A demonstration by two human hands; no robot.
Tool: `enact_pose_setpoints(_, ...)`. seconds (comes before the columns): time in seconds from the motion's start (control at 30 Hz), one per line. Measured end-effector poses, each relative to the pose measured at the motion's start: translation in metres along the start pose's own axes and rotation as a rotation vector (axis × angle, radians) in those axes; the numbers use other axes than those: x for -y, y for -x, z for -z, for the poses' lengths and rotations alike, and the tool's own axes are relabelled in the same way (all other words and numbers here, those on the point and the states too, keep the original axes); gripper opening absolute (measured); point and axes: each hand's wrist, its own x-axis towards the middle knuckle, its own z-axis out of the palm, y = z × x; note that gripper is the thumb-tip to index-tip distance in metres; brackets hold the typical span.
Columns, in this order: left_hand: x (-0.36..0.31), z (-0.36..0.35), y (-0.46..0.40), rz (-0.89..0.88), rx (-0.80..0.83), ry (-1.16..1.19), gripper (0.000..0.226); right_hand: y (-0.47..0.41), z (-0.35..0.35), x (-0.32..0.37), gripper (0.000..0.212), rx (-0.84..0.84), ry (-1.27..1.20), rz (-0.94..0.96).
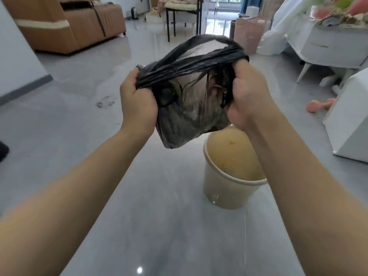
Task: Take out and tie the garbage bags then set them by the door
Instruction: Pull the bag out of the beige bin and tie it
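the black garbage bag (185, 108) is held in the air above the bin (229, 176), its twisted mouth stretched crosswise between left hand (137, 102) and right hand (249, 96), both gripping it.

At the centre of the frame, 2 bare hands hold a thin black garbage bag (185, 116) in the air. The left hand (137, 102) grips gathered plastic at the bag's left edge; the right hand (247, 96) grips bunched plastic at its right edge, a twisted band stretched between them. Below, right of centre, a cream bin (225, 192) stands on the glossy grey floor (159, 216). A brown sofa (65, 22) fills the upper left, a pink basket (249, 34) the upper right
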Motion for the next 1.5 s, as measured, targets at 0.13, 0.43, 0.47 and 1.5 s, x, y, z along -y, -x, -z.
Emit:
enact_pose_setpoints(0.13,0.037,0.067,0.020,0.122,-0.020,-0.212,0.024,-0.003,-0.015,-0.067,0.024,0.000,0.181,-0.119)
enact_pose_setpoints(0.43,0.139,0.182,0.102,0.643,0.140,-0.839,0.019,0.038,0.037,-0.230,0.022,-0.029,0.821,-0.684)
enact_pose_setpoints(0.47,0.145,0.189,0.106,0.717,0.208,-0.881,0.018,0.042,0.042,-0.237,0.022,0.002,0.914,-0.749)
enact_pose_setpoints(1.5,0.139,0.129,0.197,0.337,1.358,-1.512,0.033,0.085,0.079,-0.299,0.023,-0.142,-0.564,-0.843)
